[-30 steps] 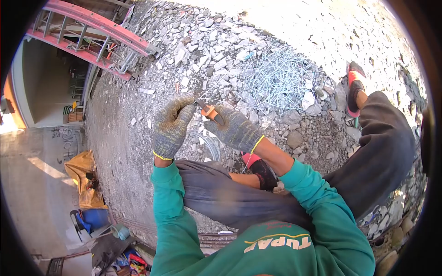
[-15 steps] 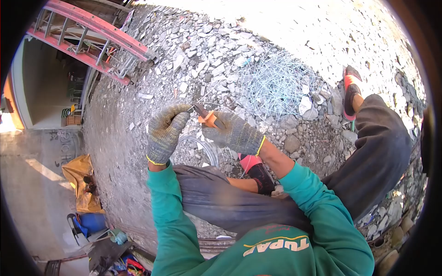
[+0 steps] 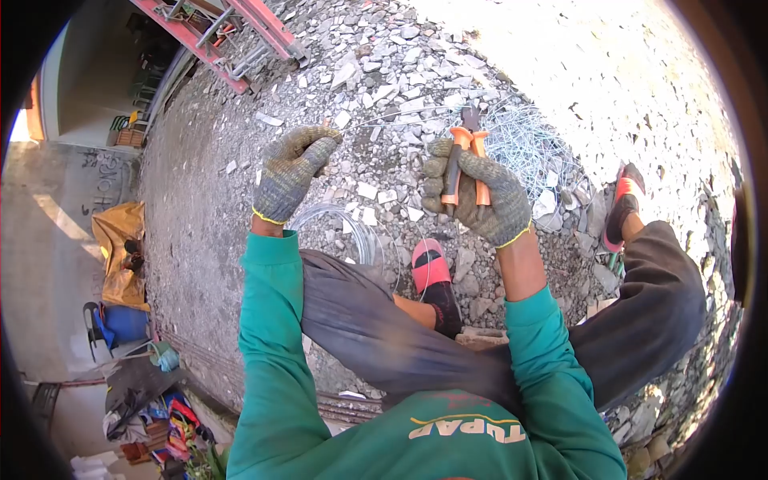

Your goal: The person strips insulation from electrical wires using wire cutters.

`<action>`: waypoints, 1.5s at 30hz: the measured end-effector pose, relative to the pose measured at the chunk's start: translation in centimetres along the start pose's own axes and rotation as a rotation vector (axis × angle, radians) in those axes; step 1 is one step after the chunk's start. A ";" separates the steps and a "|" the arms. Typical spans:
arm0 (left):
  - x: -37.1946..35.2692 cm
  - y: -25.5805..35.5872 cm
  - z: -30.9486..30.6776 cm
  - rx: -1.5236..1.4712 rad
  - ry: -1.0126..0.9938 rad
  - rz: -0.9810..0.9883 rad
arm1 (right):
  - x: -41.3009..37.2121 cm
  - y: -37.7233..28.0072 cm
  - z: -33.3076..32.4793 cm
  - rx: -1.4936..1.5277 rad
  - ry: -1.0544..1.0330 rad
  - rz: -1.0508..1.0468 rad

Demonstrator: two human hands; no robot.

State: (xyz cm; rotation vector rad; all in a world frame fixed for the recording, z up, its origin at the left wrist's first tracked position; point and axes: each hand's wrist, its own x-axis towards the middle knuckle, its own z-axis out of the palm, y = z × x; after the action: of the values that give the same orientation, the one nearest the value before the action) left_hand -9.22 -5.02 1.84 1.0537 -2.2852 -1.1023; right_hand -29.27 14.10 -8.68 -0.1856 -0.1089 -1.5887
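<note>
My left hand (image 3: 292, 172), in a grey knitted glove, is closed in a pinch on the end of a thin wire (image 3: 400, 122) that stretches right toward the pliers' jaws. In my right hand (image 3: 484, 188), gloved too, lie pliers (image 3: 466, 156) with orange and black handles, jaws pointing up. The fingers curl around the handles. Below and between the hands a coil of wire (image 3: 360, 232) rests on the ground by my leg. A tangled heap of thin wire pieces (image 3: 528, 144) lies on the rubble behind the pliers.
A red ladder (image 3: 268, 28) stands at the top left. Broken stones (image 3: 384, 88) cover the ground. My feet in red and black footwear (image 3: 432, 268) are near the coil and at the right. A brown tarp (image 3: 120, 240) and a blue container (image 3: 126, 324) are at the left.
My hands have moved apart, the right one going right with the pliers and turning palm up. The pliers' jaws now point upward. The view has shifted, with the ladder higher in it.
</note>
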 end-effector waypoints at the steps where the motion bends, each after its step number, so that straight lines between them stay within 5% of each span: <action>1: -0.1 0.3 0.5 0.012 0.000 0.003 | 0.8 0.6 -1.9 -0.321 0.253 -0.059; 3: 0.1 -0.5 1.2 0.094 0.000 0.042 | 2.0 1.6 -5.6 -1.182 0.605 -0.044; 4: 0.1 -0.5 1.6 0.170 0.005 0.085 | 2.3 2.6 -6.7 -1.179 0.607 -0.043; 6: 0.0 -0.9 2.3 0.171 0.014 0.076 | 2.5 5.1 -8.2 -1.718 0.575 -0.174; 12: -0.7 -0.7 4.1 0.151 -0.047 0.099 | 2.6 7.5 -2.7 -1.755 0.512 -0.287; 17: -1.6 0.6 5.4 0.154 -0.098 0.081 | 2.4 6.8 -1.6 -1.747 0.550 -0.149; 38: -2.2 -0.1 6.2 0.163 -0.104 0.097 | 2.6 7.2 -4.0 -1.691 0.477 -0.372; 44: -2.5 -0.1 7.3 0.098 -0.169 0.077 | 2.8 6.6 -5.4 -1.525 0.558 -0.157; 45: -2.6 0.2 7.3 0.068 -0.175 0.082 | 3.2 6.4 -6.1 -1.691 0.542 -0.336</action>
State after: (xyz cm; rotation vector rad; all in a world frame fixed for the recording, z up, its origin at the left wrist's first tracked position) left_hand -12.16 0.62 -2.58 0.9104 -2.4959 -1.1307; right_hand -23.29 9.64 -14.35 -1.0417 1.7313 -1.6046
